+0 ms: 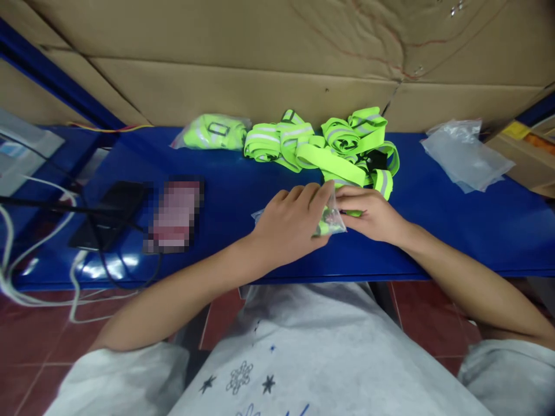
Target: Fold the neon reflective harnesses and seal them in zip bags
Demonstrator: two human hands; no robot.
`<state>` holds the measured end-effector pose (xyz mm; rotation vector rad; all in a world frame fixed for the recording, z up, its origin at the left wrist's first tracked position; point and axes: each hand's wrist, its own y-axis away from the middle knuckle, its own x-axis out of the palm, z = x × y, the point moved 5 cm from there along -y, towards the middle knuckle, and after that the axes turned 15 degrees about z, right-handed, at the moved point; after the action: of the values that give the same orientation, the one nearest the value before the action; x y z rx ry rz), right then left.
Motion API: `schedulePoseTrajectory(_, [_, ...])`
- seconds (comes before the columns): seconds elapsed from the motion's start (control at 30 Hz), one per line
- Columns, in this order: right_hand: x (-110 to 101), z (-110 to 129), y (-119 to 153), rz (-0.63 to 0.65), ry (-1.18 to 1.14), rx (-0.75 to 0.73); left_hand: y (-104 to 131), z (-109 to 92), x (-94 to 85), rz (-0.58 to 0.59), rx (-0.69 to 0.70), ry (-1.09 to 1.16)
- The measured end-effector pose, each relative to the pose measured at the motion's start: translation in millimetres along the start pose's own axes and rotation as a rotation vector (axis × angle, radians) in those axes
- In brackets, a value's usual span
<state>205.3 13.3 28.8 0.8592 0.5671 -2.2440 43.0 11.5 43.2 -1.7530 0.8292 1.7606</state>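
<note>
My left hand [292, 222] is wrapped over a clear plastic bag [335, 218] with a neon-yellow strap showing inside it. At the bag's open-looking right end, my right hand [370, 215] has its fingers bent close together, with a bit of neon-yellow strap [354, 213] under them. What exactly the right fingertips grip is partly hidden. Just beyond both hands lies a pile of neon-yellow reflective straps [332, 157], some rolled up, with grey stripes and dark buckles. To its left rests a filled clear bag [214, 132] holding a similar strap.
Flat clear bags [467, 153] lie at the right, beside a cardboard box [526, 156]. At the left are a blurred-out phone [177, 214], a dark phone-like device [110, 215] and white cables [39, 297]. Cardboard [243, 86] walls the back of the blue table [234, 254].
</note>
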Motion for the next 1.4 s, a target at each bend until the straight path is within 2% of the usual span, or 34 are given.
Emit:
schedulePoseTrajectory(0.1, [5.5,3.3,-0.7,-0.054,0.066,-0.104,3.1,-7.4,0.3,-0.043,0.070,-0.010])
schedulePoseTrajectory(0.2, [17.2,5.0,-4.6,-0.039,0.159,-0.088,4.0,-13.5,2.9,-0.037,0.132,-0.047])
schedulePoseTrajectory(0.27, [22.1,6.4,-8.0,-0.003,0.146,-0.076,2.6,-13.0,3.9,-0.005,0.125,-0.037])
schedulePoseTrajectory(0.33, [20.8,6.1,-10.3,0.019,0.034,-0.049,1.0,-8.5,1.6,0.015,0.070,0.012])
schedulePoseTrajectory(0.47, [5.5,-1.9,-7.0,-0.042,-0.283,0.112,2.8,6.1,-9.5,0.054,-0.080,0.150])
schedulePoseTrajectory(0.57, [3.8,-0.3,-3.6,0.077,-0.366,0.128,4.4,18.3,-12.9,0.180,-0.075,0.283])
schedulePoseTrajectory(0.63, [5.6,3.1,-2.5,0.153,-0.327,0.102,2.8,29.2,-11.4,0.257,-0.052,0.401])
schedulePoseTrajectory(0.7, [7.4,5.5,-2.3,0.174,-0.302,0.071,-1.5,42.1,-7.1,0.291,-0.031,0.546])
schedulePoseTrajectory(0.8, [8.7,6.0,-3.4,0.143,-0.297,0.029,-8.9,58.0,2.2,0.313,0.064,0.806])
schedulePoseTrajectory(0.87, [7.9,4.7,-4.1,0.106,-0.295,0.008,-11.0,63.7,8.4,0.355,0.149,1.057])
schedulePoseTrajectory(0.97, [6.7,2.1,-4.7,0.091,-0.316,-0.007,-10.0,66.5,16.1,0.405,0.181,1.429])
schedulePoseTrajectory(1.03, [6.7,1.9,-4.3,0.119,-0.348,-0.005,-9.7,64.0,19.9,0.388,0.181,1.586])
schedulePoseTrajectory(1.13, [5.4,6.9,-2.1,0.124,-0.358,0.003,-11.2,57.7,21.2,0.271,0.223,1.746])
schedulePoseTrajectory(1.27, [-1.9,22.7,2.7,-0.100,-0.119,-0.031,-11.1,58.5,19.6,0.105,0.157,1.889])
schedulePoseTrajectory(1.4, [1.6,22.1,5.2,-0.231,0.019,0.056,-10.0,60.9,21.5,0.143,0.079,1.967])
